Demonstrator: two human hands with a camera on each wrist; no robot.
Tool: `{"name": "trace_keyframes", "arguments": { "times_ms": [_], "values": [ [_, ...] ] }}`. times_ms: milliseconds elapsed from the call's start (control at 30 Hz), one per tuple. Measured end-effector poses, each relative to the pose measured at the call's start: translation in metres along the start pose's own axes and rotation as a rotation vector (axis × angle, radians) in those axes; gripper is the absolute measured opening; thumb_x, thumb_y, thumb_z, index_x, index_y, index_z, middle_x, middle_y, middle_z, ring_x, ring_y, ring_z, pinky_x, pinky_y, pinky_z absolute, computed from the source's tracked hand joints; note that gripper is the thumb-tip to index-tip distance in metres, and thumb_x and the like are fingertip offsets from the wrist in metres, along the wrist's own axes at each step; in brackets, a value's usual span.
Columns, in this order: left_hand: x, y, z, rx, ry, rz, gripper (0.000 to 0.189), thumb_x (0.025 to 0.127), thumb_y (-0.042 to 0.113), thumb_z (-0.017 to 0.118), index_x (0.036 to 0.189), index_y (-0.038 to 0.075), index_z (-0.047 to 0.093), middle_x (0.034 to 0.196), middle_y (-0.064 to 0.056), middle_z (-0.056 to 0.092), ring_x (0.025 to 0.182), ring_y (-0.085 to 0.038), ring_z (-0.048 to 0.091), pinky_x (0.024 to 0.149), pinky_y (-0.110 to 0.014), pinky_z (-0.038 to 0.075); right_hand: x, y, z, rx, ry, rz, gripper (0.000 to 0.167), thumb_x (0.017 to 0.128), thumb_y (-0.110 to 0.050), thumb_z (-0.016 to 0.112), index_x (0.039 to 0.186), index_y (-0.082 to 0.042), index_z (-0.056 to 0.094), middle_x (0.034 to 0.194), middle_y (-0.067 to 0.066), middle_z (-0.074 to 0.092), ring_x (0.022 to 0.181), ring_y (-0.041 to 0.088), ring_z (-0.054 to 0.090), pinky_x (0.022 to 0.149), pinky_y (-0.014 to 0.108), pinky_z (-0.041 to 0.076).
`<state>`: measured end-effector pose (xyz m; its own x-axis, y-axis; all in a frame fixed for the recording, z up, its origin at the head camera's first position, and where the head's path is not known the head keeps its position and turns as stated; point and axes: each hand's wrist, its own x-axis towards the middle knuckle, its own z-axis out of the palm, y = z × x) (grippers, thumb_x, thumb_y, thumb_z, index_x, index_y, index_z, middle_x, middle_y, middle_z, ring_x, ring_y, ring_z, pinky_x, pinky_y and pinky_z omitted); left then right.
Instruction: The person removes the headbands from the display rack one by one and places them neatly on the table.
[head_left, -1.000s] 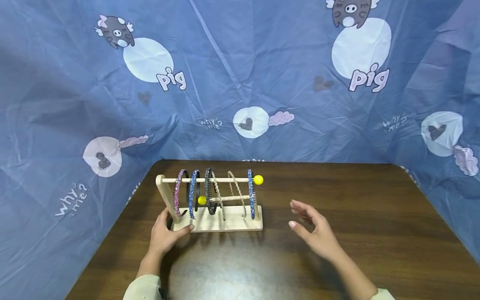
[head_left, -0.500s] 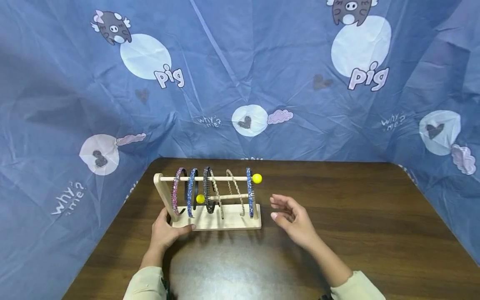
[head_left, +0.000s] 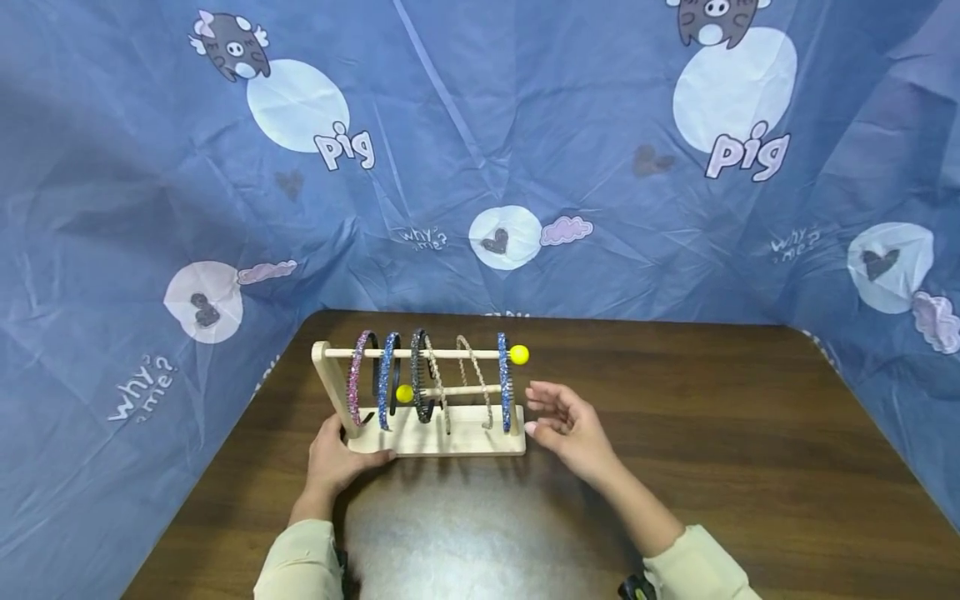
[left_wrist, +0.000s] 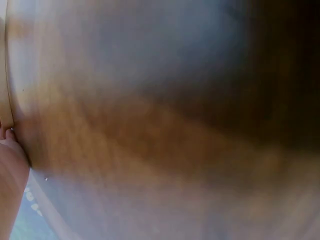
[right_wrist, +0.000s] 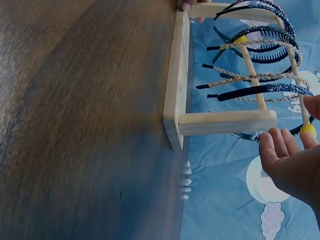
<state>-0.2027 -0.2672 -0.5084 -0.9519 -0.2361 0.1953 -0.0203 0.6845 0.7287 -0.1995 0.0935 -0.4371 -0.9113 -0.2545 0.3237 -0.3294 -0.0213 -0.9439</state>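
Note:
A pale wooden headband stand (head_left: 465, 443) has two rods, each tipped with a yellow ball. A pink glitter headband (head_left: 353, 383), a blue one (head_left: 386, 383), a black toothed one (head_left: 417, 379), thin braided gold ones (head_left: 476, 379) and another blue headband (head_left: 505, 383) hang on it. My left hand (head_left: 332, 462) holds the left end of its base, thumb along the front edge, other fingers mostly hidden behind. My right hand (head_left: 573, 433), fingers loosely bent and holding nothing, hovers beside the right end. In the right wrist view its fingertips (right_wrist: 274, 134) show close to the upright.
The brown wooden table (head_left: 712, 433) extends around the stand. Behind it and at the sides hangs a blue cloth (head_left: 600, 125) printed with pigs and hearts. Mostly blurred tabletop (left_wrist: 150, 125) fills the left wrist view.
My right hand has moved left, from well to the right of the stand to right beside its end. My left hand stays on the base, and the headbands hang as before.

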Motion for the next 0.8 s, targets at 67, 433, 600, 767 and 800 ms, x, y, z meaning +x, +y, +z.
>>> {"name": "trace_keyframes", "arguments": {
  "times_ms": [67,433,600,767,800],
  "values": [
    [0.002,0.0,0.001,0.009,-0.013,-0.005,0.09,0.044,0.039,0.092,0.118,0.005,0.054,0.113,-0.016,0.057,0.103,-0.03,0.051,0.088,-0.048,0.04,0.001,-0.001,0.001,0.0,-0.005,0.008,0.049,0.078,0.008,0.067,0.124,0.005,0.05,0.119,0.021,0.056,0.108,0.043,0.05,0.086,0.037,0.047],
    [0.003,-0.003,0.001,0.002,-0.063,-0.061,0.092,0.045,0.043,0.092,0.121,0.009,0.052,0.118,-0.016,0.057,0.107,-0.033,0.05,0.091,-0.047,0.039,0.004,-0.001,0.011,0.034,-0.054,0.049,0.05,0.078,0.01,0.067,0.125,0.008,0.047,0.115,0.026,0.057,0.107,0.043,0.051,0.087,0.037,0.047],
    [0.003,-0.002,0.001,-0.014,-0.067,-0.059,0.092,0.045,0.042,0.092,0.121,0.008,0.052,0.118,-0.016,0.057,0.107,-0.034,0.05,0.092,-0.048,0.039,0.006,0.004,0.016,0.029,-0.067,0.043,0.043,0.078,0.01,0.066,0.118,0.009,0.051,0.103,0.023,0.062,0.094,0.036,0.057,0.077,0.028,0.049],
    [0.003,-0.001,0.0,-0.012,-0.077,-0.061,0.091,0.046,0.04,0.092,0.121,0.008,0.052,0.118,-0.016,0.057,0.107,-0.034,0.05,0.092,-0.048,0.038,0.007,0.007,0.021,-0.008,-0.052,0.028,0.034,0.077,0.009,0.066,0.109,0.009,0.055,0.092,0.019,0.064,0.083,0.025,0.059,0.07,0.026,0.049],
    [0.004,-0.001,-0.001,-0.013,-0.084,-0.06,0.091,0.046,0.04,0.092,0.121,0.008,0.051,0.119,-0.016,0.057,0.108,-0.034,0.05,0.092,-0.048,0.038,0.007,0.007,0.021,-0.01,-0.044,0.025,0.033,0.077,0.009,0.066,0.108,0.009,0.056,0.091,0.018,0.064,0.082,0.024,0.059,0.07,0.026,0.049]
  ]
}}
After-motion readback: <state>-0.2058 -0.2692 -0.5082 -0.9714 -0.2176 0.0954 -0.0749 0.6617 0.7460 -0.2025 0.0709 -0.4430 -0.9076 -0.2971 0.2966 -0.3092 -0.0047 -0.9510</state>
